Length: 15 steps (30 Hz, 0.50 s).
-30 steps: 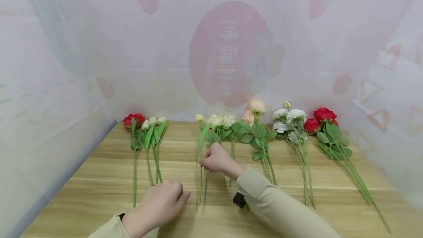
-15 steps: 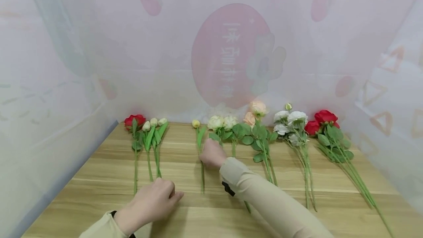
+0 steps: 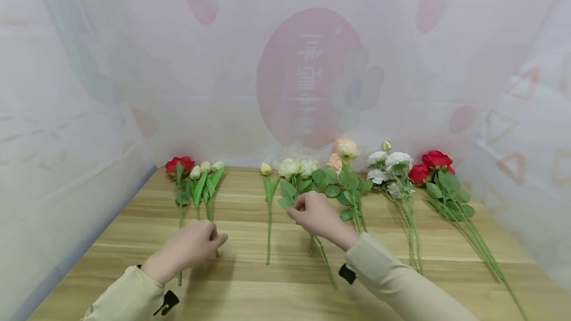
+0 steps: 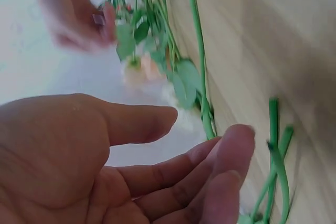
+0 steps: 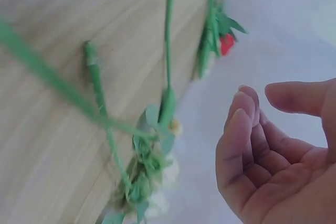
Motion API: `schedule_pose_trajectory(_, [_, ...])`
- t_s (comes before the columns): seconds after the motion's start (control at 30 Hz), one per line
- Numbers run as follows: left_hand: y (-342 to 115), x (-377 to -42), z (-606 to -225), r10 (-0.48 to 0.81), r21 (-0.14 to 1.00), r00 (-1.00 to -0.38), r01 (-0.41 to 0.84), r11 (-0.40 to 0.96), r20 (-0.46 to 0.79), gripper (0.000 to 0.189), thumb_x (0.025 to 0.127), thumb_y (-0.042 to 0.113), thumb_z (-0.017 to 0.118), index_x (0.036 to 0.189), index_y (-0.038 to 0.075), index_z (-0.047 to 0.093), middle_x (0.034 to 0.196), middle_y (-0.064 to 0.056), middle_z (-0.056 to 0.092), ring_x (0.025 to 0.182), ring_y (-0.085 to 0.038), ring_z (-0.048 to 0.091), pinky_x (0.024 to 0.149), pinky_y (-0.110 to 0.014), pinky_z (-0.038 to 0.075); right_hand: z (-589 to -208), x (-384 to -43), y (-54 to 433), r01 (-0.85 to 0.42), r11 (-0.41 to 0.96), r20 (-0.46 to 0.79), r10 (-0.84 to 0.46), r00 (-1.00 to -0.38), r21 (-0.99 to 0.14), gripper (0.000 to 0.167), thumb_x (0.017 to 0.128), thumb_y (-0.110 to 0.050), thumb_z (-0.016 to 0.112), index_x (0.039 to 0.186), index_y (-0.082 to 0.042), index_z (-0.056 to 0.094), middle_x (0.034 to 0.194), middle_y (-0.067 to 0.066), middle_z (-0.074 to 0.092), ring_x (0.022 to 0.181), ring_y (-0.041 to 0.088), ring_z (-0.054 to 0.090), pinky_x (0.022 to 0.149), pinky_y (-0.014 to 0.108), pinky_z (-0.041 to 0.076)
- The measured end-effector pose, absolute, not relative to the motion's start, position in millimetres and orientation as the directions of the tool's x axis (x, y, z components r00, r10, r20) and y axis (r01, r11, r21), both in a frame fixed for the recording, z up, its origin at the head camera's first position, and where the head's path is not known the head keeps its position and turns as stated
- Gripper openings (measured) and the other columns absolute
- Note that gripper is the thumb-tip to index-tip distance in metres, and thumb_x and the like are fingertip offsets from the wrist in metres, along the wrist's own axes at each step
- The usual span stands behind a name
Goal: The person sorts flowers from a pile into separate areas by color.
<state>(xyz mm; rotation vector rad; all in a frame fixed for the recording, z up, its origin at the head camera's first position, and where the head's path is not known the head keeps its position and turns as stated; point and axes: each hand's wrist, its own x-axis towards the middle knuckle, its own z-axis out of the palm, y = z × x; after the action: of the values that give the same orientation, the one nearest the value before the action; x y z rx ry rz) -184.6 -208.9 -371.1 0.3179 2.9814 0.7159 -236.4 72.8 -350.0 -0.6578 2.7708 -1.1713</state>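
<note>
A single yellow tulip (image 3: 269,189) lies on the wooden table, its bud towards the back wall and its stem towards me. To its right my right hand (image 3: 318,214) hovers over the stems of the cream-white flowers (image 3: 290,167). In the right wrist view the thumb and fingers (image 5: 239,129) stand apart, bent loosely round nothing. My left hand (image 3: 185,249) is above the stem ends of three white tulips (image 3: 205,167) and a red flower (image 3: 180,166). Its thumb and fingers, loosely bent, hold nothing in the left wrist view.
Peach flowers (image 3: 346,148), white flowers (image 3: 398,161) and red flowers (image 3: 437,160) lie in a row along the right, their stems towards me. A pale printed cloth (image 3: 232,63) walls the table (image 3: 250,291) at the back and sides.
My right hand has let go of the yellow tulip and moved right. The tulip shifted slightly and now lies straight. My left hand has moved left and farther forward.
</note>
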Motion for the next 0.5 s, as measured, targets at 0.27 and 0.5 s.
schedule_pose_trajectory(0.27, [-238.1, -217.9, -377.3, 0.121, 0.507, -0.993, 0.102, 0.856, -0.005, 0.047, 0.098, 0.024, 0.058, 0.057, 0.016, 0.036, 0.051, 0.006, 0.025, 0.046, -0.008, 0.023, 0.043, -0.023, 0.02, -349.0, -206.3, 124.1, -0.341, 0.655, 0.123, -0.356, -0.926, -0.675, 0.017, 0.094, -0.016, 0.065, 0.079, -0.011, 0.07, 0.06, -0.003, 0.058, 0.049, 0.011, 0.048, 0.051, 0.03, 0.043])
schedule_pose_trajectory(0.5, [-242.0, -241.6, -375.6, 0.057, 0.483, -0.994, 0.005, 0.876, -0.093, 0.045, 0.097, 0.024, 0.058, 0.057, 0.016, 0.039, 0.051, 0.005, 0.028, 0.046, -0.009, 0.03, 0.043, -0.025, 0.026, -342.5, -191.1, 160.8, -0.28, 0.578, 0.095, -0.329, -0.939, -0.766, 0.018, 0.096, -0.019, 0.066, 0.092, -0.003, 0.071, 0.068, 0.001, 0.062, 0.057, 0.02, 0.057, 0.049, 0.031, 0.047])
